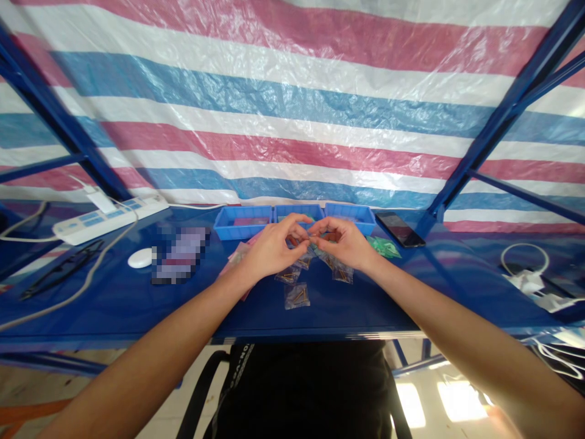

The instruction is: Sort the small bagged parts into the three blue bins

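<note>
My left hand (276, 245) and my right hand (346, 244) meet over the middle of the blue table, fingertips nearly touching. Both are closed in a pinch. Whatever lies between the fingertips is too small and blurred to name. Just beneath them are several small clear plastic bags with brass-coloured, screw-like pieces inside. One such bag (297, 296) lies apart, nearest the table's front edge; another bag (342, 274) is below my right hand. Pink bags (236, 256) are partly hidden behind my left wrist. Green bags (384, 247) lie to the right of my right hand.
Three blue bins, including a left bin (242, 230) and a right bin (365, 227), stand behind my hands. A phone (401, 229) lies at right. On the left are a power strip (114, 218), a white oval object (141, 258) and cables. A white charger (525, 280) sits far right.
</note>
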Tool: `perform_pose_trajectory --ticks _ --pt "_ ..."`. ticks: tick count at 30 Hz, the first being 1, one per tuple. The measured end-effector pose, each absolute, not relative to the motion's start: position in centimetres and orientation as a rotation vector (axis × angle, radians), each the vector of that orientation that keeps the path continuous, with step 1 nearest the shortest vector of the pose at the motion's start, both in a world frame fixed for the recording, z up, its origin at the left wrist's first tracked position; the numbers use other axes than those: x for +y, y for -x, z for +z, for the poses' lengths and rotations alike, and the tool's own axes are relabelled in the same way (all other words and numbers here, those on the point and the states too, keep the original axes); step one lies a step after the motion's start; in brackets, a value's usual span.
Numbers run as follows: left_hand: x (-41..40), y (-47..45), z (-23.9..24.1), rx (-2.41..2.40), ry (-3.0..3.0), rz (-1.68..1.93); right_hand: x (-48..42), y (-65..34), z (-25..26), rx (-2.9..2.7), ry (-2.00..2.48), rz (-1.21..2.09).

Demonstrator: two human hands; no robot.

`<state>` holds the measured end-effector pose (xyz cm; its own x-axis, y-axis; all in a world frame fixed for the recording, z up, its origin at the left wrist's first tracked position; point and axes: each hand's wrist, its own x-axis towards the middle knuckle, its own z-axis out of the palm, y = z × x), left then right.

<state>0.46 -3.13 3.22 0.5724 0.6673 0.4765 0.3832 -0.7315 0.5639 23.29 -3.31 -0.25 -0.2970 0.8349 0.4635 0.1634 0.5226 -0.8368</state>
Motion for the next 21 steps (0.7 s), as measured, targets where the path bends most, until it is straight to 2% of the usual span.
perform_pose_trajectory --ticks 21 --pt "-2.92 -0.64 2.94 0.911 -2.351 1.182 -2.94 -23.11 -0.64 -1.655 0.789 0.997"
